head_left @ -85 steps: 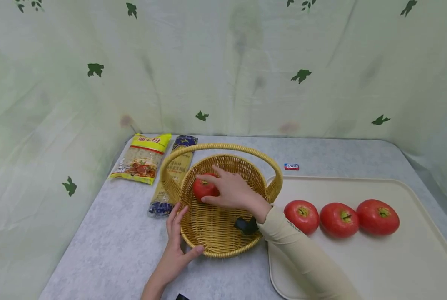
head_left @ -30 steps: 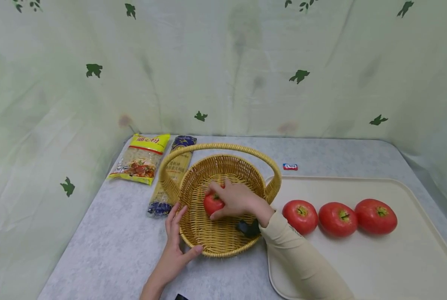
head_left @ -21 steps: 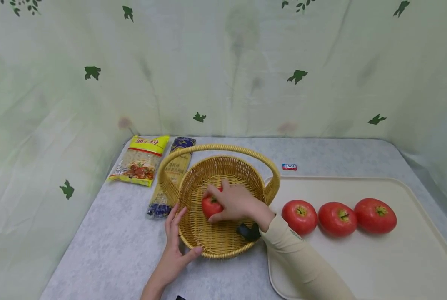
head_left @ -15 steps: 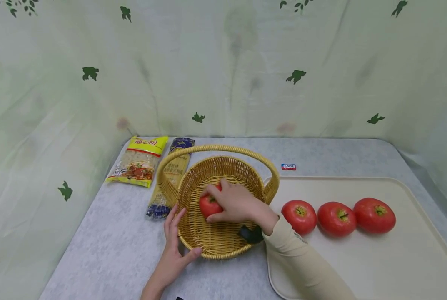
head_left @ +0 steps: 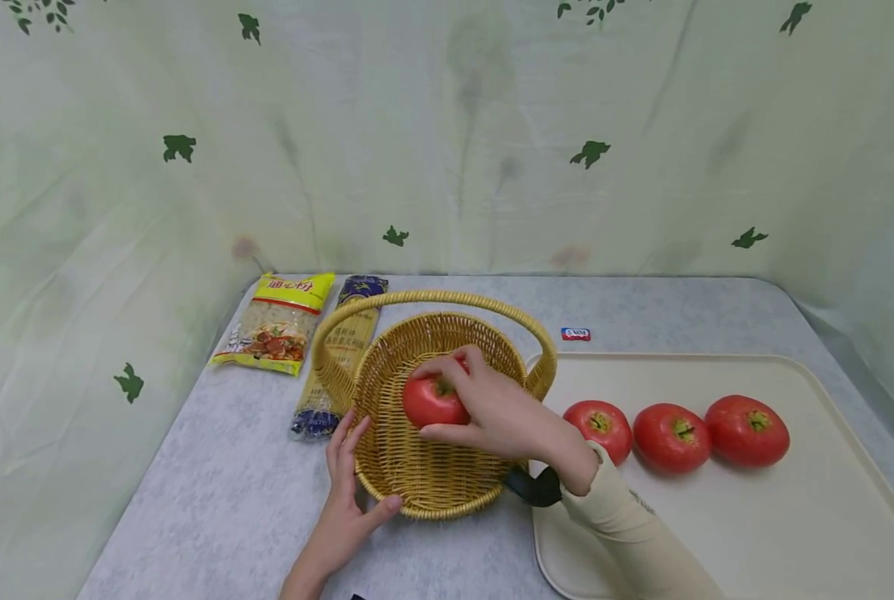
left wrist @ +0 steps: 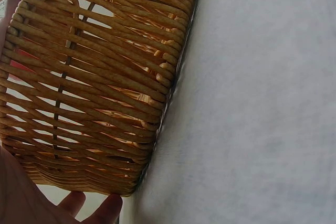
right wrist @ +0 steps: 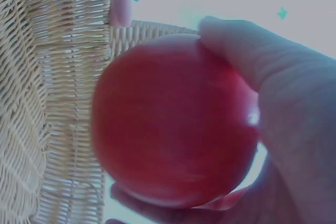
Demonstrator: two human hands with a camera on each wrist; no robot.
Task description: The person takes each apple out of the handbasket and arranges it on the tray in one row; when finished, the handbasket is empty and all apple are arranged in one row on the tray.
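In the head view my right hand [head_left: 502, 408] grips a red apple [head_left: 433, 402] over the wicker basket [head_left: 450, 500], thumb on the near side and fingers over the far side. The right wrist view shows this apple [left wrist: 21, 61] only faintly through the weave in the left wrist view, but the apple [right wrist: 173, 121] fills the middle of the right one. My left hand [head_left: 349, 508] holds the basket's left front rim, fingertips hooked over it and thumb along the near edge. The left wrist view shows the basket's woven wall [left wrist: 94, 82] close up.
A cream tray [head_left: 716, 533] lies to the right with three red apples [head_left: 673, 438] in a row. Behind it is a small red-and-blue packet [head_left: 576, 334]. Left of the basket lie a yellow food bag [head_left: 274, 325] and a long spaghetti packet [head_left: 349, 333]. The basket handle [head_left: 447, 297] arches overhead.
My right hand first moved the apple from the basket's left back toward its middle, then lifted it up from the bottom. My left hand has stayed at the rim.
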